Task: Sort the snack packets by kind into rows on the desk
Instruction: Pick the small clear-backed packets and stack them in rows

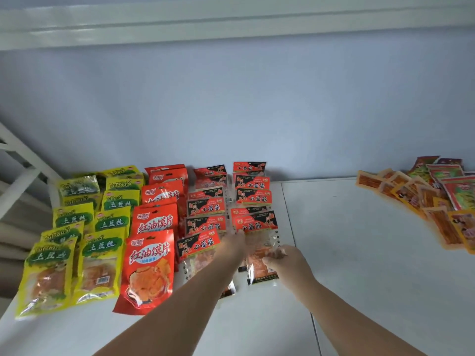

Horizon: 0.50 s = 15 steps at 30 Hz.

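Snack packets lie in rows on the white desk [359,253]. Yellow packets [100,255] fill two rows at the left. One row of red packets [150,268] comes after them, then two rows of red-and-black packets [205,222]. Both hands meet at the nearest red-and-black packet [259,224] of the right-hand row. My left hand [232,246] touches its left edge; motion blur hides the fingers. My right hand [285,260] pinches the packet's clear lower part.
An unsorted pile of orange and red packets [426,201] lies at the desk's far right, against the wall. A seam [295,240] runs down the desk just right of the rows. White slats [18,176] stand beyond the desk's left edge.
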Tool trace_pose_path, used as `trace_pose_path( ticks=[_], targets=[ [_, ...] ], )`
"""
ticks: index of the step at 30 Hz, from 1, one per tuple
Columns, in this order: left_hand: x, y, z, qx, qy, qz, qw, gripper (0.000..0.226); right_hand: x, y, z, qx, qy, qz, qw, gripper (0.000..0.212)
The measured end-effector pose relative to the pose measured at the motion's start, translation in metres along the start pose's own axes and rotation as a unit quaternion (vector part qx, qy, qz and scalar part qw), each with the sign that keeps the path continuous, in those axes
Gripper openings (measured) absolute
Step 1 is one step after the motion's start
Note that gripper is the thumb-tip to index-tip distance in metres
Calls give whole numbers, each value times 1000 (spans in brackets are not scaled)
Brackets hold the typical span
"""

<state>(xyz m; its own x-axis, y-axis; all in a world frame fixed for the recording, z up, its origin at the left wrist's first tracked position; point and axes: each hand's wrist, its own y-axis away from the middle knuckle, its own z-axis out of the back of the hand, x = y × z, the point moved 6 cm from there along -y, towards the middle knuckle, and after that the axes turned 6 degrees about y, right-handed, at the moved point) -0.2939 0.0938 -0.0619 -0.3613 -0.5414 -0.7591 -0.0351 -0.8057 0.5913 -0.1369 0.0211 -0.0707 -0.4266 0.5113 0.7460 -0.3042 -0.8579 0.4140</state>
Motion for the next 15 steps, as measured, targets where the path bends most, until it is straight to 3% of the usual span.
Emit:
trace_pose_path(
  ticks=[7,10,15],
  targets=[
    [4,12,6,-3,-30,3,1000,58,-3,3,-18,-57,104,-17,993,27],
    [-5,14,9,-16,-30,-36,999,57,0,6,-17,-91,164,-5,982,40],
    [-15,21,12,-21,-52,-99,993,55,2,7,-11,-113,130,5,985,37]
  ],
)
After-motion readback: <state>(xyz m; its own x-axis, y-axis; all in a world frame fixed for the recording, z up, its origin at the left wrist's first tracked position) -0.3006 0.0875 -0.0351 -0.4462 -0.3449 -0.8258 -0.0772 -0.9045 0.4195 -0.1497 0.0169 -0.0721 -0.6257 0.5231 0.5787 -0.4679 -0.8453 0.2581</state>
